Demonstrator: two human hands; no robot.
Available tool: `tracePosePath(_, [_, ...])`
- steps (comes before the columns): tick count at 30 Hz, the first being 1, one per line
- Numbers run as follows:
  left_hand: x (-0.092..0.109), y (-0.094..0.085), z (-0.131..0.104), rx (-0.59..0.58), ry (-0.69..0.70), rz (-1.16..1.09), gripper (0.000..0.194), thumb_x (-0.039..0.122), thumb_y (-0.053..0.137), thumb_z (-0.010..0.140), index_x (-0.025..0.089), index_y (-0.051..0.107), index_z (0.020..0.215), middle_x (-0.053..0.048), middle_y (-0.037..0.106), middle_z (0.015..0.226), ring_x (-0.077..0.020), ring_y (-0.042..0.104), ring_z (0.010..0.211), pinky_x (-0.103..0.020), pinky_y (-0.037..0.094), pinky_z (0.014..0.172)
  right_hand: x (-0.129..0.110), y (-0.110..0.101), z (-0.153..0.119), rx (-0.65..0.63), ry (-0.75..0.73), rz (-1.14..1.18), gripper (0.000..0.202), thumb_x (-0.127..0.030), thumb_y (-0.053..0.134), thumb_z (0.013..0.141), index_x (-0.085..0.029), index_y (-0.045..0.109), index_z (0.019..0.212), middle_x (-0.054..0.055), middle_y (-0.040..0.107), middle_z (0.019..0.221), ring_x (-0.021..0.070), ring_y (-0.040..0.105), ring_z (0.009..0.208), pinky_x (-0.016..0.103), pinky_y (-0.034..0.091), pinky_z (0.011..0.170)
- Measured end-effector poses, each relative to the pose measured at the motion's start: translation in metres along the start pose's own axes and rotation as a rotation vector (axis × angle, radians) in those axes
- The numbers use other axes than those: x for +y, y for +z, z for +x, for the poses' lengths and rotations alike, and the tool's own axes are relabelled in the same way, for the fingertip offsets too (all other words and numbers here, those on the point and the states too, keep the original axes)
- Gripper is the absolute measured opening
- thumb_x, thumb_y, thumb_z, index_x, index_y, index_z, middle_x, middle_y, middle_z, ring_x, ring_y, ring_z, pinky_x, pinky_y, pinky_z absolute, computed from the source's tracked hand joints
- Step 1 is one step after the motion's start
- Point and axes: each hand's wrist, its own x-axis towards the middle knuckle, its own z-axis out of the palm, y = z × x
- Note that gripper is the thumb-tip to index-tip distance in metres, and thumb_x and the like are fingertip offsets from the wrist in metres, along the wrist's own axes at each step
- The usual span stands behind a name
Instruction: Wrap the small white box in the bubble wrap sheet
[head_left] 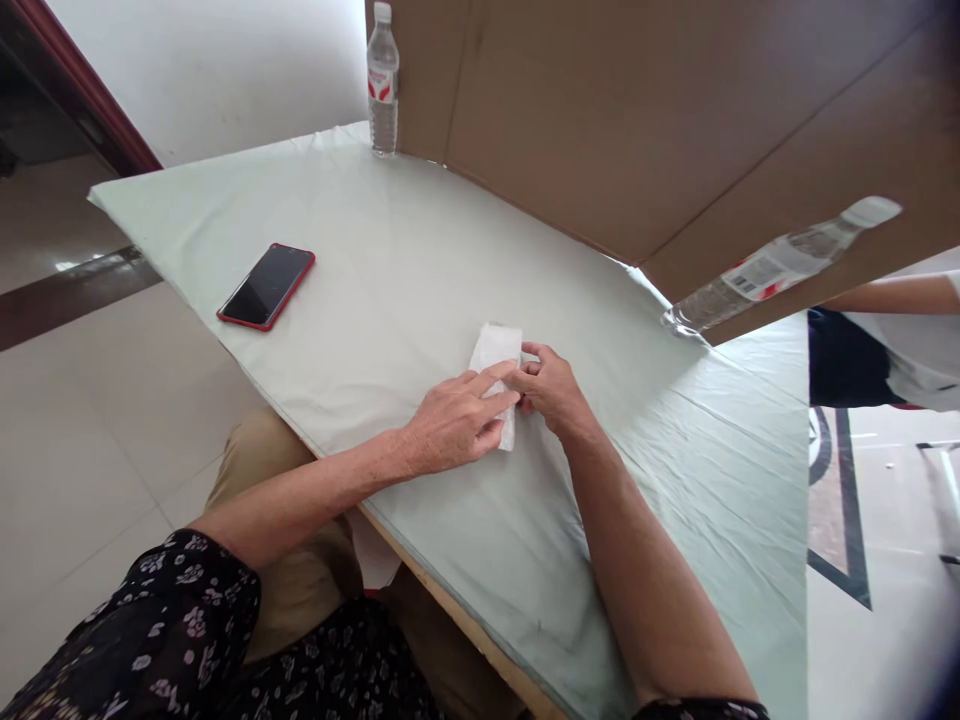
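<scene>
A folded white tissue lies on the pale green tablecloth, longer than it is wide. My left hand rests across its middle, with the fingers stretched out and somewhat apart. From the other side, my right hand has its fingers bent and pinched at the tissue's right edge. The fingertips of both hands meet there, so exactly what the right fingertips grip is partly hidden. The tissue's far end and a strip of its near end show past the fingers.
To the left lies a phone in a red case. One water bottle stands by a large cardboard panel; another bottle is at the panel's right. The tablecloth ends near my lap. Another person's arm shows at far right.
</scene>
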Motion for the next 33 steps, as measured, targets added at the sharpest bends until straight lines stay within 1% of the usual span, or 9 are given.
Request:
tracePosePath(3, [-0.001,-0.001,0.002,-0.043,0.008,-0.014,0.027,0.015,0.05,0.089,0.017,0.068,0.109,-0.01,0.066,0.13,-0.0213,0.065,0.096,-0.035,0.054,0.085,0.0,0.001,0.003,-0.008,-0.016,0.036,0.061,-0.03,0.076,0.065,-0.014,0.055,0.12,-0.006,0.058,0.063,0.0103,0.05,0.042,0.023,0.039,0.036])
tracePosePath(6, [-0.001,-0.002,0.003,-0.078,-0.01,-0.054,0.027,0.015,0.05,0.089,0.017,0.068,0.109,-0.009,0.071,0.115,-0.0215,0.063,0.094,-0.035,0.053,0.086,-0.003,0.001,0.005,-0.01,-0.008,0.116,0.049,-0.031,0.078,0.062,-0.016,0.059,0.105,-0.003,0.063,0.066,0.0131,0.056,0.052,0.024,0.044,0.043])
tracePosePath(12, [-0.002,-0.001,0.002,-0.067,-0.037,-0.119,0.027,0.015,0.049,0.089,0.018,0.066,0.109,-0.008,0.071,0.116,-0.0224,0.063,0.097,-0.038,0.052,0.089,-0.006,0.006,0.015,-0.083,-0.002,0.228,0.043,-0.037,0.083,0.051,-0.017,0.065,0.084,0.0,0.068,0.071,0.0151,0.058,0.061,0.026,0.043,0.051])
tracePosePath(14, [-0.002,-0.001,0.001,-0.07,-0.04,-0.138,0.026,0.016,0.049,0.09,0.018,0.066,0.11,-0.009,0.071,0.114,-0.0231,0.063,0.1,-0.038,0.052,0.09,-0.004,0.009,0.016,-0.092,-0.044,0.26,0.038,-0.039,0.082,0.052,-0.017,0.066,0.079,-0.001,0.066,0.07,0.0139,0.056,0.061,0.026,0.043,0.054])
tracePosePath(17, [-0.002,-0.002,0.002,-0.085,-0.045,-0.154,0.025,0.016,0.05,0.089,0.018,0.065,0.109,-0.009,0.072,0.11,-0.0235,0.062,0.101,-0.038,0.052,0.09,0.002,0.015,0.016,-0.056,-0.129,0.303,0.029,-0.037,0.078,0.057,-0.018,0.065,0.074,-0.003,0.062,0.067,0.0117,0.052,0.061,0.026,0.042,0.057])
tracePosePath(20, [-0.003,-0.002,0.001,-0.087,-0.052,-0.162,0.024,0.016,0.049,0.089,0.018,0.066,0.107,-0.008,0.072,0.107,-0.023,0.061,0.097,-0.037,0.052,0.088,0.005,0.019,0.014,-0.038,-0.154,0.356,0.029,-0.038,0.078,0.06,-0.019,0.061,0.074,-0.005,0.06,0.066,0.0107,0.051,0.061,0.025,0.042,0.059])
tracePosePath(25, [-0.004,-0.001,0.001,-0.064,-0.074,-0.186,0.024,0.016,0.051,0.087,0.017,0.066,0.105,-0.007,0.073,0.104,-0.022,0.061,0.092,-0.036,0.052,0.085,0.003,0.022,0.011,-0.121,-0.099,0.527,0.046,-0.045,0.084,0.056,-0.019,0.062,0.088,-0.002,0.067,0.076,0.0148,0.061,0.07,0.029,0.051,0.07])
tracePosePath(29, [-0.005,-0.002,0.002,-0.079,-0.131,-0.219,0.023,0.015,0.053,0.084,0.019,0.066,0.103,-0.006,0.072,0.102,-0.0214,0.062,0.092,-0.036,0.052,0.085,-0.001,0.023,0.006,-0.142,-0.124,0.506,0.053,-0.052,0.084,0.058,-0.02,0.063,0.094,0.002,0.071,0.086,0.0186,0.065,0.079,0.032,0.054,0.076])
tracePosePath(33, [-0.004,-0.003,0.002,-0.089,-0.171,-0.257,0.024,0.016,0.055,0.083,0.019,0.066,0.104,-0.006,0.07,0.101,-0.0214,0.062,0.095,-0.037,0.053,0.089,-0.005,0.023,-0.005,-0.134,-0.183,0.466,0.05,-0.055,0.081,0.064,-0.022,0.062,0.096,0.003,0.072,0.093,0.02,0.067,0.086,0.035,0.055,0.083])
